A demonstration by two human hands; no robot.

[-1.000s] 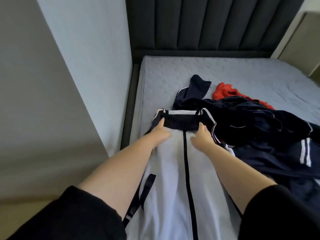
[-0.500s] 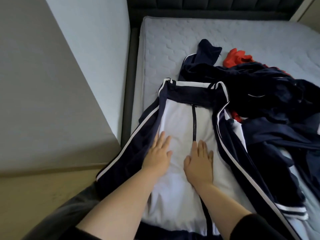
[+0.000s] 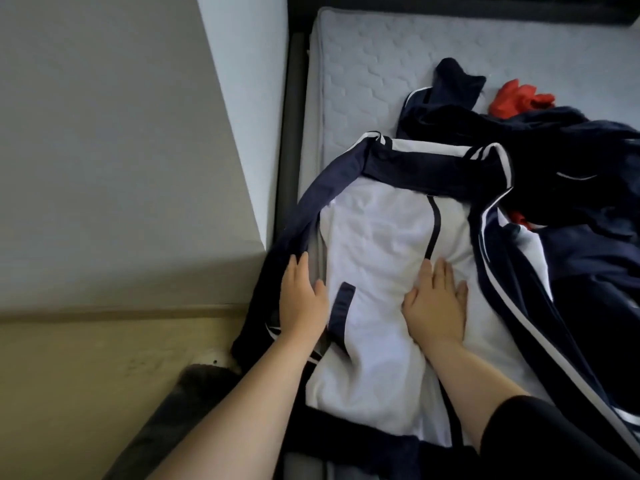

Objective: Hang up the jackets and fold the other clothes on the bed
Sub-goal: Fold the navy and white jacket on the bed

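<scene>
Left hand flat on navy sleeve at bed left edge, right hand flat on white jacket, neither gripping; soft, limp, probably slick, so take at shoulders.

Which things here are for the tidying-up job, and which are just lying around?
For the job:
white and navy jacket, spread out flat
left hand on its navy sleeve
right hand flat on its white front
navy clothes pile
red garment
mattress under them all

Just there:
wall
floor
bed frame
</scene>
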